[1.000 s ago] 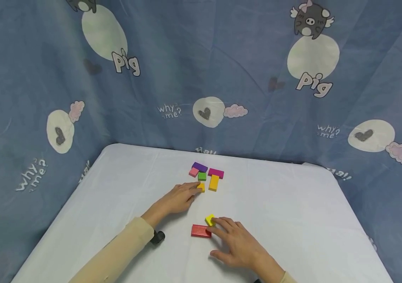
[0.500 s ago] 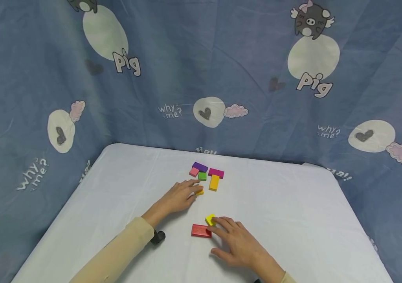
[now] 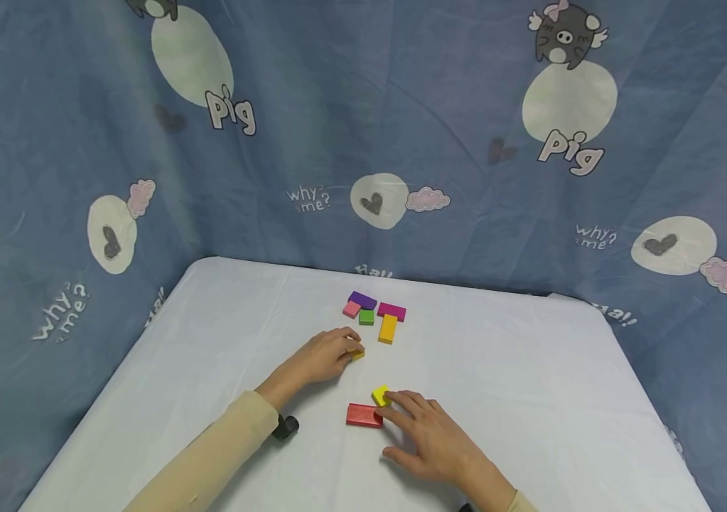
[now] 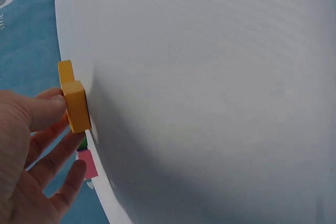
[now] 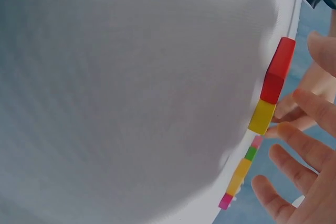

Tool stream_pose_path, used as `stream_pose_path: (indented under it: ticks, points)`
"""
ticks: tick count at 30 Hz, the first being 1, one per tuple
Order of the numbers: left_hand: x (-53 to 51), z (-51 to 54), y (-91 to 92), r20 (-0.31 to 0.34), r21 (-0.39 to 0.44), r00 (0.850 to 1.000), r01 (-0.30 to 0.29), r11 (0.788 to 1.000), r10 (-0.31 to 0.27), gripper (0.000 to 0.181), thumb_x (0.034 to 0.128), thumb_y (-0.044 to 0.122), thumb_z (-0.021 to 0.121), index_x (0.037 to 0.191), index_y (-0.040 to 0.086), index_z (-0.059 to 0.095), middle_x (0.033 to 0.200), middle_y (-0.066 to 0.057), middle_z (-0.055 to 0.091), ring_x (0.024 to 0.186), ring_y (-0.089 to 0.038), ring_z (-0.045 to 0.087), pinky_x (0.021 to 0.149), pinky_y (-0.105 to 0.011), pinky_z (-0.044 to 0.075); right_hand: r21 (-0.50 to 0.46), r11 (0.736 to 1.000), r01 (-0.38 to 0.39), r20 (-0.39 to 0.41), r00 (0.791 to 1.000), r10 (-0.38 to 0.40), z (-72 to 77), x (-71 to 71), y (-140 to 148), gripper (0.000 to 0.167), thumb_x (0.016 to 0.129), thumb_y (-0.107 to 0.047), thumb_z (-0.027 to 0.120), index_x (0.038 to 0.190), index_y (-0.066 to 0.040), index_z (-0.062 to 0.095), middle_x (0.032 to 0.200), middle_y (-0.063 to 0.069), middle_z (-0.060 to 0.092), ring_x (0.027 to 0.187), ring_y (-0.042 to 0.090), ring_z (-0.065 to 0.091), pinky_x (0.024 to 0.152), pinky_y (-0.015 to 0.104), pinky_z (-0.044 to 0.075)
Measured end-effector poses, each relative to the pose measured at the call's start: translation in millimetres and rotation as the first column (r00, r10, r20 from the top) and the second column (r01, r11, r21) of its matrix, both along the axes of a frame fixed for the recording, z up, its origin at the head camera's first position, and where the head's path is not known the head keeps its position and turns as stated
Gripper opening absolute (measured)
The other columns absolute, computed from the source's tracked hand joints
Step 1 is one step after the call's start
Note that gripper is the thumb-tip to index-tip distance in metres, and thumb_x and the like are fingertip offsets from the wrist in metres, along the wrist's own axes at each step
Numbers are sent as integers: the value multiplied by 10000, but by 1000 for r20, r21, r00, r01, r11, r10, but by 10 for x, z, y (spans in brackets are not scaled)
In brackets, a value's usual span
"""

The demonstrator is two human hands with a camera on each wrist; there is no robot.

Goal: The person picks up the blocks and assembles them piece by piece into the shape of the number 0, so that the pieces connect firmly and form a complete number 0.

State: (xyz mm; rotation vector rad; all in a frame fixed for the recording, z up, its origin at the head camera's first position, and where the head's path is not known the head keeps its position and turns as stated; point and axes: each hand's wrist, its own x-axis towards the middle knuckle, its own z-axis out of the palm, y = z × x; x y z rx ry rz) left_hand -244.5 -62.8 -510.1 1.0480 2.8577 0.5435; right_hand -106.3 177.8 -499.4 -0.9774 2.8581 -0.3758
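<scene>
Pinching the small orange block, your left hand has its thumb against one face and a finger behind it; the other fingers spread loosely alongside. The block sits over the middle of the white table, nearer to you than the green block (whether it rests on the cloth or is slightly raised, I can't tell).

Your right hand holds nothing, its fingers spread wide and relaxed. From your head view, its fingertips overlap the edges of the yellow block and the red block, though I can't tell whether they touch. The yellow one lies just beyond the red one, which lies flat with its long side across your view.

Farther off, the purple block, pink block and green one form a close cluster. Just right of them, the magenta block meets the far end of the longer orange block.
</scene>
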Motion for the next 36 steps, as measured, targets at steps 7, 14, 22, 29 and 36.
stream_pose_path:
  ticks: [7,14,22,29,36]
  points:
    - [37,1,-47,25,56,1000,-9,998,8,181,925,176,692,1093,166,758,1155,22,621,1066,-157,596,952,-370,481,3,1000,1,20,1000,-1,-10,3,0,567,913,-572,577,1424,-340,491,1476,-2,427,1327,230,407,1001,518,422]
    - [38,-33,-52,40,71,999,-33,997,31,232,913,269,710,1115,160,749,1150,35,617,1054,-146,595,940,-365,486,12,1000,-7,16,1000,6,-13,9,-8,575,909,-581,578,1421,-336,492,1473,-4,431,1324,230,408,991,527,429]
    - [29,-48,-48,32,68,999,-25,997,23,234,900,262,727,1100,145,757,1149,32,625,1069,-146,595,955,-353,480,51,998,-35,-47,998,38,-28,32,-4,590,903,-565,591,1413,-277,521,1464,29,448,1312,250,427,966,508,448]
    - [46,-51,-70,40,67,999,-16,998,13,225,910,261,715,1102,151,756,1155,29,625,1081,-151,592,961,-359,476,76,997,-28,-25,999,30,-35,45,-7,609,909,-581,571,1436,-287,495,1479,26,433,1314,250,428,977,507,440]
    - [83,-31,-115,50,101,999,3,995,-8,175,931,225,688,1074,158,765,1146,30,634,1082,-162,596,961,-376,474,69,997,-19,-10,1000,20,-30,41,-7,613,910,-582,572,1444,-294,482,1488,23,428,1292,236,460,980,495,441]
